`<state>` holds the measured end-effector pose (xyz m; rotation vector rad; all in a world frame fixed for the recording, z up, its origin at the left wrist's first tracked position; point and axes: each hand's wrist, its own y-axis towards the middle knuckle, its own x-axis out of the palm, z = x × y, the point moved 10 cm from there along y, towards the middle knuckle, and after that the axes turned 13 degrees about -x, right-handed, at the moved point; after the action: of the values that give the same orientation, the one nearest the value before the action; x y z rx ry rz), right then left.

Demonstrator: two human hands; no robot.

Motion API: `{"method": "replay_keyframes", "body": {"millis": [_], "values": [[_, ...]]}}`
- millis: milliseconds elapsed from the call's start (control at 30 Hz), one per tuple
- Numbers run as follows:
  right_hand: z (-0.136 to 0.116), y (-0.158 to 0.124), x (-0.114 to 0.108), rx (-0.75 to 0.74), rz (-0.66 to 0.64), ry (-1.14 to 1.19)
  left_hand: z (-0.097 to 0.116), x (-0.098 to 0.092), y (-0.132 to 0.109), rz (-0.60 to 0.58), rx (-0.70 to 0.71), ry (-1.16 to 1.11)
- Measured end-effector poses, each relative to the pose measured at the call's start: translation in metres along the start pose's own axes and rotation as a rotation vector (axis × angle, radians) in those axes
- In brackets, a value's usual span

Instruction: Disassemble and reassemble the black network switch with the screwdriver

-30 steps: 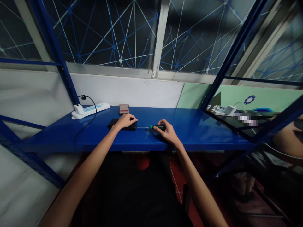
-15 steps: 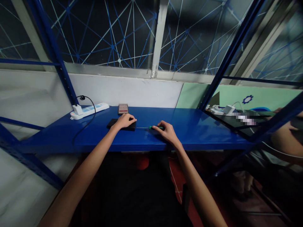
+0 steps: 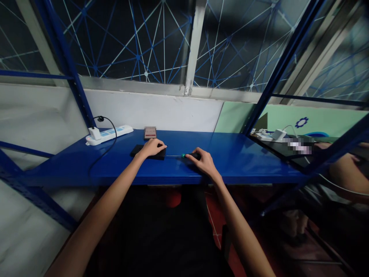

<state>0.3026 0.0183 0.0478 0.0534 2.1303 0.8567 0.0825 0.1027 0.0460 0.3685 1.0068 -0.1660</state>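
Note:
A flat black rectangular box (image 3: 159,155) lies on the blue table, held down by my left hand (image 3: 150,148), whose fingers curl over its top. In my right hand (image 3: 205,161) is a screwdriver (image 3: 183,156) with a green and black handle, pinched between thumb and fingers. Its thin shaft lies level and points left, to the right side of the box. Whether the tip touches the box or sits in a screw is too small to tell.
Behind the box lies a small brown and grey case (image 3: 150,133). A white power strip (image 3: 111,134) with a plug and a looping black cable (image 3: 114,143) stands at the back left. Blue rack posts (image 3: 266,92) flank the table (image 3: 236,154). Another person's arm (image 3: 348,169) is at right.
The screwdriver's handle has turned in my right hand: more black and less green shows now. Both hands and the box stay in place.

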Motion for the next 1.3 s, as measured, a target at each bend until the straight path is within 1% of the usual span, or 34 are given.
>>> {"method": "replay_keyframes", "body": {"millis": [167,300,367,467,533,600,667,733,833,933,1067,1200,1300], "values": [[-0.004,0.000,-0.002,0.028,-0.021,-0.145,-0.001,0.001,0.001,0.003,0.002,0.013],[-0.004,0.001,-0.002,0.017,-0.017,-0.131,-0.002,0.002,0.002,-0.011,-0.013,0.036],[-0.001,0.001,-0.005,0.020,0.020,-0.083,-0.002,-0.003,0.000,0.007,-0.022,0.059],[0.009,0.000,-0.013,0.073,0.111,-0.033,-0.005,-0.018,-0.012,0.039,-0.019,0.074],[0.015,0.001,-0.015,0.114,0.132,-0.052,-0.008,-0.023,-0.023,-0.021,0.010,0.037],[0.017,0.007,-0.011,0.139,0.098,-0.118,-0.013,-0.027,-0.035,-0.089,0.040,0.034],[0.017,0.017,-0.005,0.142,0.054,-0.195,-0.022,-0.029,-0.042,-0.134,0.032,0.063],[0.014,0.027,0.003,0.131,0.015,-0.266,-0.026,-0.031,-0.045,-0.148,0.057,0.061],[0.013,0.039,0.015,0.122,-0.045,-0.346,-0.028,-0.033,-0.047,-0.137,0.077,0.047],[0.013,0.043,0.022,0.110,-0.088,-0.399,-0.031,-0.034,-0.046,-0.118,0.036,0.059],[0.015,0.041,0.024,0.121,-0.104,-0.430,-0.034,-0.038,-0.046,-0.089,-0.031,0.135],[0.012,0.040,0.020,0.116,-0.067,-0.398,-0.037,-0.043,-0.043,-0.051,-0.118,0.264],[0.009,0.038,0.015,0.122,-0.028,-0.355,-0.040,-0.050,-0.038,0.032,-0.226,0.411]]}}
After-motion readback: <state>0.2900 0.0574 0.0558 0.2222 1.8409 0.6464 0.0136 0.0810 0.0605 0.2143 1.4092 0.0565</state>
